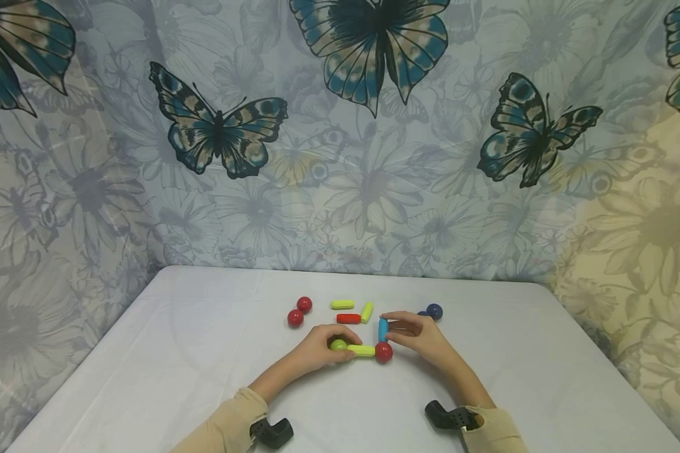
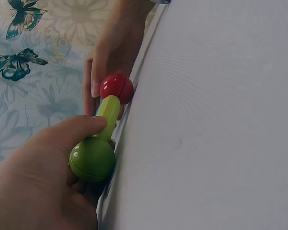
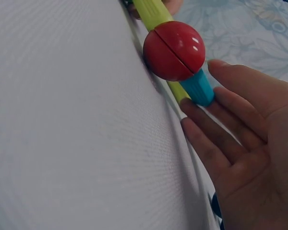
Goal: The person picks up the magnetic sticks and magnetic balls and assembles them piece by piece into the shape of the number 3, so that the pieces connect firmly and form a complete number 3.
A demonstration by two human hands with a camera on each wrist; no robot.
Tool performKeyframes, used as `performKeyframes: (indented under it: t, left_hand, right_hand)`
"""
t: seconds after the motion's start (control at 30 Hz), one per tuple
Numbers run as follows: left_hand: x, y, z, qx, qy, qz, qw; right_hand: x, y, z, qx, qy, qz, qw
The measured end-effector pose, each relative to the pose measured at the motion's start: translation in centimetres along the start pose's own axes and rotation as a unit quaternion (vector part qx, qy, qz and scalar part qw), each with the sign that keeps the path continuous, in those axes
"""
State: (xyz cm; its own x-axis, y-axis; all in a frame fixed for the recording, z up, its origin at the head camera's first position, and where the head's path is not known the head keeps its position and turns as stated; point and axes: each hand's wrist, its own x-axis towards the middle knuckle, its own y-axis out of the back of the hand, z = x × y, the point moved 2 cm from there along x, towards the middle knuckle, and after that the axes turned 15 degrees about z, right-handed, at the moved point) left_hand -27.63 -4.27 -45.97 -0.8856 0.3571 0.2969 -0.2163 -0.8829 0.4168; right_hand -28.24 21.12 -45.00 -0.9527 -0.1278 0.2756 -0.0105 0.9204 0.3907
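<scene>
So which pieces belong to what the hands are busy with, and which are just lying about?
In the job:
green ball
yellow stick, pinched by the left hand
red ball
blue stick, by the right hand

Lying about:
two more red balls
two more yellow sticks
red stick
two dark blue balls

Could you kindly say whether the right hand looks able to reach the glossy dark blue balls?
Probably yes: the glossy dark blue balls lie just beyond the right hand, with no visible obstacle between.
</scene>
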Motion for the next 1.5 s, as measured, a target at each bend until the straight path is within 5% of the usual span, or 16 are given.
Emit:
performKeyframes:
  t: [0.5, 1.5]
  left_hand:
    - [0.4, -0.5, 0.4, -0.005, -0.022, 0.012, 0.9997]
    - [0.4, -2.3, 0.6, -0.018, -0.003, 0.020, 0.9996]
  right_hand:
    - [-0.1, -0.1, -0.3, 0.003, -0.013, 0.006, 0.9999]
    - [0.0, -0.2, -0.3, -0.009, 0.000, 0.003, 1.0000]
